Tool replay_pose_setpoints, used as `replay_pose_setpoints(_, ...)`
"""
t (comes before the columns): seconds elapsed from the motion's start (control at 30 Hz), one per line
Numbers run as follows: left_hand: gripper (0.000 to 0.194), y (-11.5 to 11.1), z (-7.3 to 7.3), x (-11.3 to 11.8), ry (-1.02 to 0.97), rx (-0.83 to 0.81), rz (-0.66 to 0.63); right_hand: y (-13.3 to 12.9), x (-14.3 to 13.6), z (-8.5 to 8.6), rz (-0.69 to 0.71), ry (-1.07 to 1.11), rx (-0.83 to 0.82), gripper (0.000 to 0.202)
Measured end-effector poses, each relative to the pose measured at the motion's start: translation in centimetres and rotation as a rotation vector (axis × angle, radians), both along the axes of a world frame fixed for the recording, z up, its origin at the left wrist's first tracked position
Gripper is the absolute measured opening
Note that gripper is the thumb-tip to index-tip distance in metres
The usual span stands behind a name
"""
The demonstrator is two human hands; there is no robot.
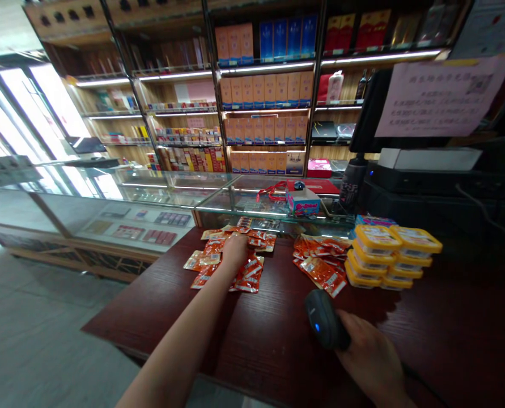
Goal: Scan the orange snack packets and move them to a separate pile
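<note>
The right hand (pixel 369 345) is gripping the handle of a black handheld scanner (pixel 324 320), the fingers wrapping around it. The scanner is being held above the dark wood table (pixel 256 340), its head angling up and to the left and a blue light showing on it. A dark cable (pixel 424 381) is running from beside the right wrist toward the lower right.

The left hand (pixel 236 249) is reaching forward and resting over the left packet pile (pixel 250 273), which is spreading across the table in overlapping orange-red packets. The left hand is curling into a narrow, closed-looking form; its fingertips are hidden, so whether it is pinching a packet cannot be told. The right packet pile (pixel 320 272) is lying well apart from the left hand, just beside the yellow-lidded tubs (pixel 373 241), which are standing in adjoining stacks.

Beyond the table, a glass counter (pixel 218 192) is supporting a blue-and-pink box (pixel 304 204) and a red cord (pixel 271 191). To the right, a black monitor (pixel 370 102) is carrying a pink printed sheet (pixel 439 102), and a white box (pixel 431 158) is sitting below the sheet. Farthest back, lit wall shelves (pixel 269 65) are holding rows of boxes and bottles.
</note>
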State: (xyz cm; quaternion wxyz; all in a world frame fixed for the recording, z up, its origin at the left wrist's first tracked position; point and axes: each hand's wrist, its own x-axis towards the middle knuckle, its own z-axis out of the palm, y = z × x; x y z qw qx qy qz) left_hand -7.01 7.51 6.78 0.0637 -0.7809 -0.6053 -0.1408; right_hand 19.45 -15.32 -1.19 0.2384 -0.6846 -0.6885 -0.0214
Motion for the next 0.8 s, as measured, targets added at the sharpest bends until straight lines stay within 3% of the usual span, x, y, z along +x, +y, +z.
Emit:
replay_pose_setpoints(0.1, 0.025, -1.1, 0.9, 0.0, 0.001, 0.128, -0.067, 0.1, -0.2, 0.5, -0.006, 0.008, -0.037, 0.029)
replay_pose_setpoints(0.2, 0.032, -2.8, 0.9, 0.5, -0.110, 0.154, -0.038, 0.1, -0.4, 1.0, -0.034, -0.004, -0.046, 0.032)
replay_pose_setpoints(0.4, 0.025, -6.0, -2.5, 2.3, -0.745, 0.160, -0.177, -0.1, -0.7, 1.7, -0.034, -0.038, -0.012, 0.034)
replay_pose_setpoints(0.47, 0.022, -6.6, -3.7, 2.8, -0.938, 0.144, -0.167, -0.2, -0.7, 2.2, -0.014, 0.009, -0.022, 0.033)
replay_pose_setpoints(0.6, 0.017, -7.3, -4.9, 3.8, -1.208, 0.052, -0.125, 0.1, -1.0, 3.9, -0.004, 0.270, -0.067, 0.029)
replay_pose_setpoints(0.8, 0.044, -7.9, -5.4, 4.3, -1.488, -0.003, -0.183, 1.1, -3.2, 6.5, 0.168, 0.909, -0.022, 0.034)
